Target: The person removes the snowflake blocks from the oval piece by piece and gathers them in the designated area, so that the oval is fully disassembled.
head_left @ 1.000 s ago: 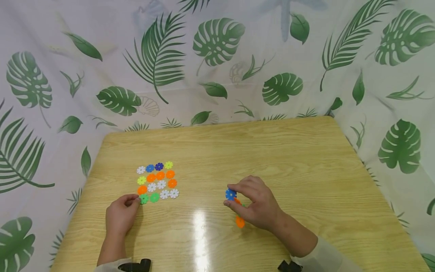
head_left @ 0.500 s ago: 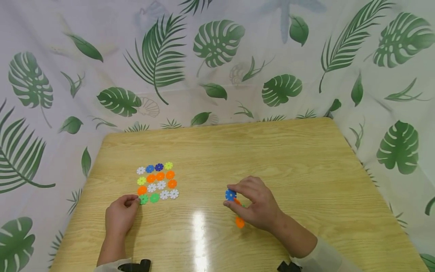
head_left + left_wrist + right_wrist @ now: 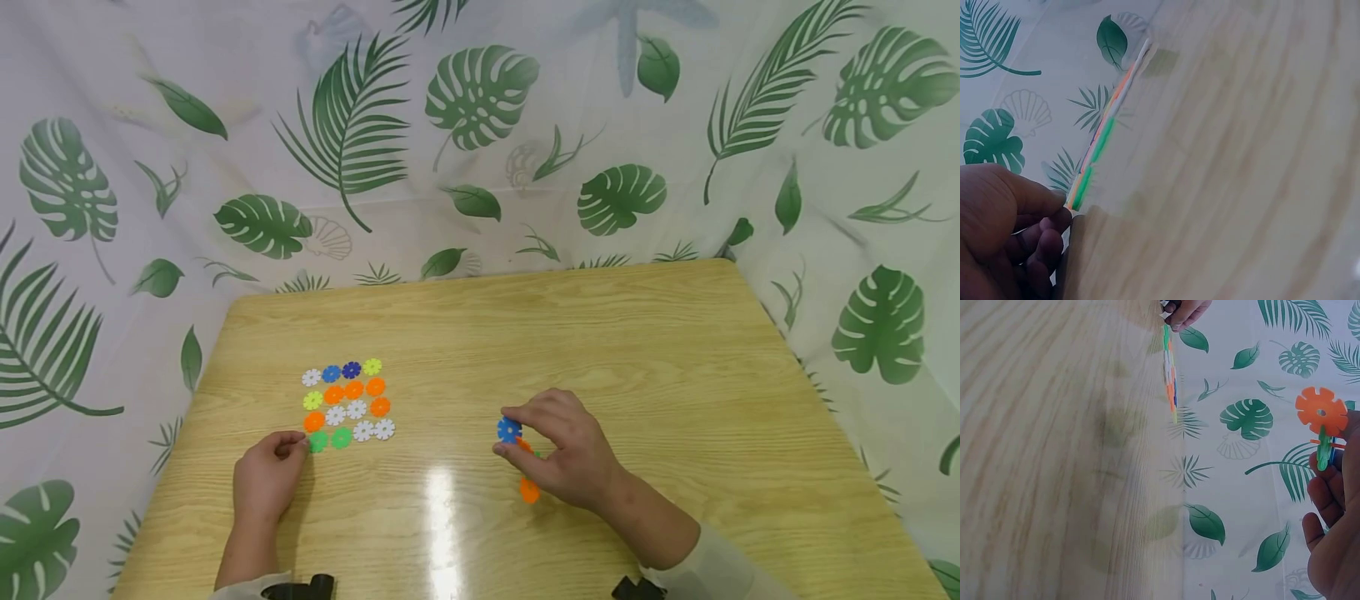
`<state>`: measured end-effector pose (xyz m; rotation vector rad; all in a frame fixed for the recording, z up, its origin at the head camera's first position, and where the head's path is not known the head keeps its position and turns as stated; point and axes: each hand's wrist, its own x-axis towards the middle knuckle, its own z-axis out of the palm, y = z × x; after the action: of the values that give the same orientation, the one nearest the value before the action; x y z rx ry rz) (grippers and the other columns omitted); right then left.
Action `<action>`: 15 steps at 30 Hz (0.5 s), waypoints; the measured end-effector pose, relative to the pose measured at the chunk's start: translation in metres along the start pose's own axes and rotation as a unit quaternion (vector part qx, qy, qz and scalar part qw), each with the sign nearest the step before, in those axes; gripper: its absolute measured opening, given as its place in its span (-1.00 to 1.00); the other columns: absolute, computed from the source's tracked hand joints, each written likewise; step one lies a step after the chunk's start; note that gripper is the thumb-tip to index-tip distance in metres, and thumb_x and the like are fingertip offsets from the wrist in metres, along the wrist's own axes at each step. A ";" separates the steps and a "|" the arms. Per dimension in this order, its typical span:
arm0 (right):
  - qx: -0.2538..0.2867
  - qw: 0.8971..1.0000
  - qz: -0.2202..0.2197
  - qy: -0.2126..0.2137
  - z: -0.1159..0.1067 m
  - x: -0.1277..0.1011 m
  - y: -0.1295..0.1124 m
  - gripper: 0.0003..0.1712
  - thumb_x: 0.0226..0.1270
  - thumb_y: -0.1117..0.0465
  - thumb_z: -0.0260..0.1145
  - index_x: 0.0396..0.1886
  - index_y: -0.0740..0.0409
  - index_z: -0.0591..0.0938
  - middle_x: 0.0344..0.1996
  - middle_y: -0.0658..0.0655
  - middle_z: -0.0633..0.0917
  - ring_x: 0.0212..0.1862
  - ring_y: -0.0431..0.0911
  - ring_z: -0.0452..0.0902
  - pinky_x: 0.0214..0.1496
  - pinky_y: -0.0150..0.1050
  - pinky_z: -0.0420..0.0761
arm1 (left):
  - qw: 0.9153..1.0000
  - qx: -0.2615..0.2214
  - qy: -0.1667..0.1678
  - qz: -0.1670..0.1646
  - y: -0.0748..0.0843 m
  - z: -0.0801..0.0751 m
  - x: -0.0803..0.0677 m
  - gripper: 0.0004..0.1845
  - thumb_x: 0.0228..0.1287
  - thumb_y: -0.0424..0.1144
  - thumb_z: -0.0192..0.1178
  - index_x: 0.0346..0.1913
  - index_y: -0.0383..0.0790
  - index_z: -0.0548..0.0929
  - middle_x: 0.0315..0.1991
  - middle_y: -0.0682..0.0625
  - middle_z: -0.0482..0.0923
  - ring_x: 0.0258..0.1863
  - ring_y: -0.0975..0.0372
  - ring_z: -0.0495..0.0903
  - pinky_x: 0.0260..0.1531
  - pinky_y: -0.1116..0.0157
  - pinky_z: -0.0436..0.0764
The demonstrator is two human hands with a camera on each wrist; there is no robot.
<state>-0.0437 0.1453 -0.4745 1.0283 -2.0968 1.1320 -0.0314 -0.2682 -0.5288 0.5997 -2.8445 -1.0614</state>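
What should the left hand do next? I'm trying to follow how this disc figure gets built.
Probably pinch the green disc at the near corner of the flat grid and lift it. The left hand rests with its fingertips right at that disc, while the right hand holds a small cluster of joined discs, blue and orange, that looks ready for another piece.

A glossy light-wood table [image 3: 525, 333] reflects overhead light; a white curtain with green leaf prints [image 3: 480, 125] hangs behind it
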 end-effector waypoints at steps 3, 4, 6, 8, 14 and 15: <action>0.000 1.000 -0.002 0.000 0.000 0.000 0.000 -0.61 0.27 0.03 0.57 -0.02 0.16 0.79 -0.26 -0.06 0.80 -0.21 -0.11 0.65 -0.04 -0.07 0.57 | 1.000 0.000 -0.001 -0.003 0.000 0.000 0.000 -0.71 0.48 -0.12 0.21 0.00 -0.24 0.77 -0.18 -0.10 0.74 -0.22 0.07 0.63 -0.23 0.20 0.51; 0.000 1.000 -0.003 0.001 0.000 0.000 0.000 -0.61 0.27 0.03 0.57 -0.02 0.16 0.79 -0.26 -0.06 0.80 -0.21 -0.11 0.65 -0.04 -0.07 0.57 | 1.000 0.001 -0.001 -0.003 0.000 0.000 0.000 -0.71 0.48 -0.12 0.21 0.00 -0.24 0.77 -0.18 -0.10 0.74 -0.22 0.08 0.63 -0.23 0.20 0.51; -0.001 1.000 -0.008 0.004 0.000 0.000 0.000 -0.61 0.28 0.03 0.57 -0.02 0.16 0.79 -0.27 -0.05 0.80 -0.21 -0.11 0.65 -0.04 -0.06 0.57 | 1.000 0.000 0.002 -0.002 0.001 0.000 0.001 -0.71 0.48 -0.11 0.20 -0.01 -0.23 0.78 -0.18 -0.09 0.74 -0.23 0.08 0.63 -0.23 0.20 0.52; -0.002 1.000 -0.010 0.005 0.000 0.001 0.000 -0.61 0.28 0.03 0.57 -0.01 0.15 0.79 -0.27 -0.05 0.80 -0.21 -0.11 0.65 -0.04 -0.07 0.57 | 1.000 -0.004 0.008 -0.002 0.002 -0.001 0.001 -0.71 0.49 -0.10 0.20 -0.01 -0.22 0.78 -0.19 -0.09 0.74 -0.24 0.08 0.63 -0.23 0.20 0.52; 0.001 1.000 -0.012 0.006 0.002 0.001 0.000 -0.62 0.29 0.03 0.56 -0.01 0.15 0.79 -0.28 -0.05 0.78 -0.21 -0.11 0.62 -0.06 -0.10 0.56 | 1.000 -0.023 0.011 -0.005 0.008 -0.006 -0.002 -0.66 0.51 -0.04 0.19 0.02 -0.23 0.77 -0.17 -0.11 0.73 -0.21 0.07 0.62 -0.24 0.20 0.52; 0.002 1.000 -0.013 0.005 0.002 0.001 0.000 -0.62 0.29 0.03 0.56 -0.01 0.15 0.79 -0.28 -0.05 0.78 -0.22 -0.11 0.62 -0.06 -0.11 0.56 | 1.000 -0.028 0.007 -0.006 0.009 -0.007 -0.004 -0.65 0.51 -0.04 0.18 0.03 -0.24 0.76 -0.15 -0.11 0.73 -0.19 0.07 0.62 -0.23 0.21 0.52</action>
<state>-0.0447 0.1428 -0.4745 1.0465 -2.0677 1.1278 -0.0300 -0.2647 -0.5171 0.6183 -2.7924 -1.1299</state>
